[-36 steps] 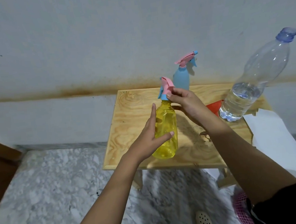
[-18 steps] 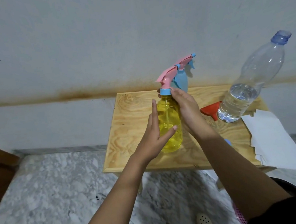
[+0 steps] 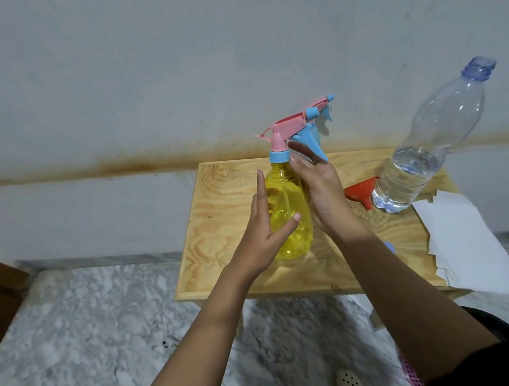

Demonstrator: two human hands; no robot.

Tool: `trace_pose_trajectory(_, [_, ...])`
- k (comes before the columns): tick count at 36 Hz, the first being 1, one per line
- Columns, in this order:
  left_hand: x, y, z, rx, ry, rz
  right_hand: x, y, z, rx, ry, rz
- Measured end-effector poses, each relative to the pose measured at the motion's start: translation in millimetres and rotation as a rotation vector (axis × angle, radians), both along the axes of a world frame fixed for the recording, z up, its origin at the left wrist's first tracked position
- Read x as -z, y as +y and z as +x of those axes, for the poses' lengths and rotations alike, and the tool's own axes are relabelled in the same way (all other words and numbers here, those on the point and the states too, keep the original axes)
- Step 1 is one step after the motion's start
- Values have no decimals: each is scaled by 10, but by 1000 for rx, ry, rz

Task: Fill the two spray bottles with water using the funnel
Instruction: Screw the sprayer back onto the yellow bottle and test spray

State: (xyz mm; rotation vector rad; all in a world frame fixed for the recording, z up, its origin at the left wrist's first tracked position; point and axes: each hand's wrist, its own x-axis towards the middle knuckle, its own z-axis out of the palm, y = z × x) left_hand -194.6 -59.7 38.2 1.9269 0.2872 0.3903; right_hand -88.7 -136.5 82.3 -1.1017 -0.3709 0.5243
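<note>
The left hand (image 3: 261, 239) lies against the near side of the yellow spray bottle (image 3: 288, 217). Its fingers (image 3: 260, 189) are straight and together, and the thumb reaches across the front. The see-through bottle stands upright near the middle of the wooden surface (image 3: 219, 228), with a blue collar, pink head and blue trigger. The right hand (image 3: 319, 192) meets its other side, its fingers (image 3: 297, 153) straight and slightly spread by the neck. Behind it, only the pink-and-blue head of the second spray bottle (image 3: 323, 102) shows; its body is hidden. To the right lie one red funnel (image 3: 361, 192) and one capped clear water bottle (image 3: 430, 143), partly full. Sheets of white paper (image 3: 465, 239) overhang the right edge. A small blue thing (image 3: 389, 246) peeks past the right forearm, too hidden to identify.
</note>
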Motion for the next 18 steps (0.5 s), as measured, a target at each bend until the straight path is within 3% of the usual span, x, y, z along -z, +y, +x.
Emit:
trace_pose_trajectory(12, [-61,13,6,11,0,51,-83,19,-15,72,-101,-74])
trace_pose_trajectory(18, [-69,16,0,4,-3,43,-129,-22,-16,29,-18,-41])
